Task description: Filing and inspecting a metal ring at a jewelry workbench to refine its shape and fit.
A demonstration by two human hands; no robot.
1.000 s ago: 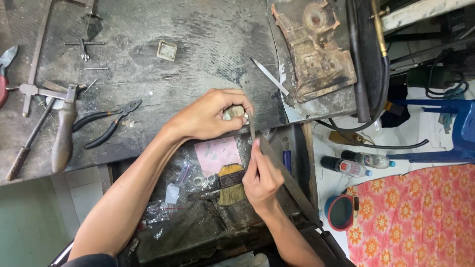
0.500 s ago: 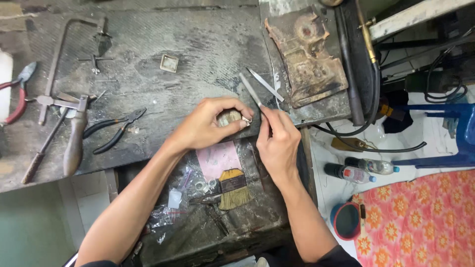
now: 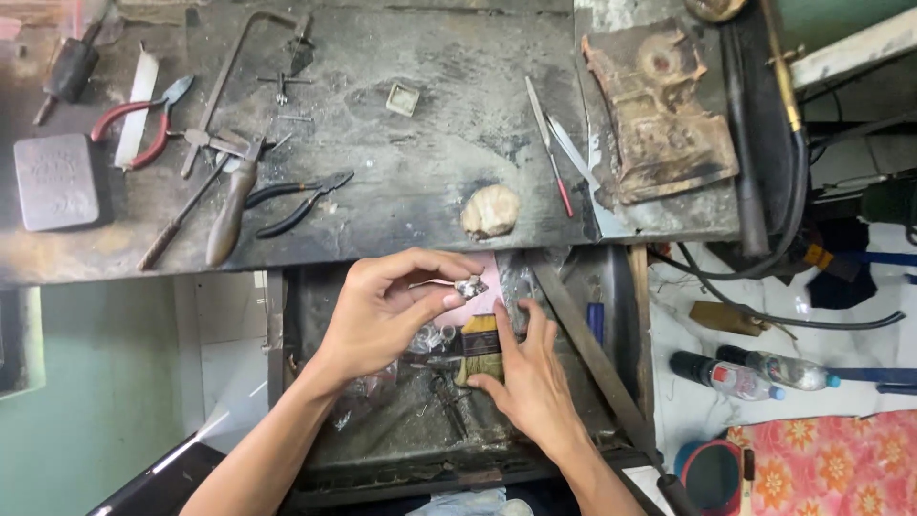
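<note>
Fingers of the left hand [image 3: 382, 315] pinch a small metal piece [image 3: 468, 286] above a pink packet [image 3: 489, 287].

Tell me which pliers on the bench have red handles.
The pliers at the far left, beside the grey metal block. The other pliers, nearer the middle, have dark handles.

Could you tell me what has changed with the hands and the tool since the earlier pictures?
The right hand has let go of the thin file it held against the piece and dropped into the open drawer, onto the small brush. The left hand has drawn back from the bench edge over the drawer and still pinches the small metal piece. The pliers lie as before.
</note>
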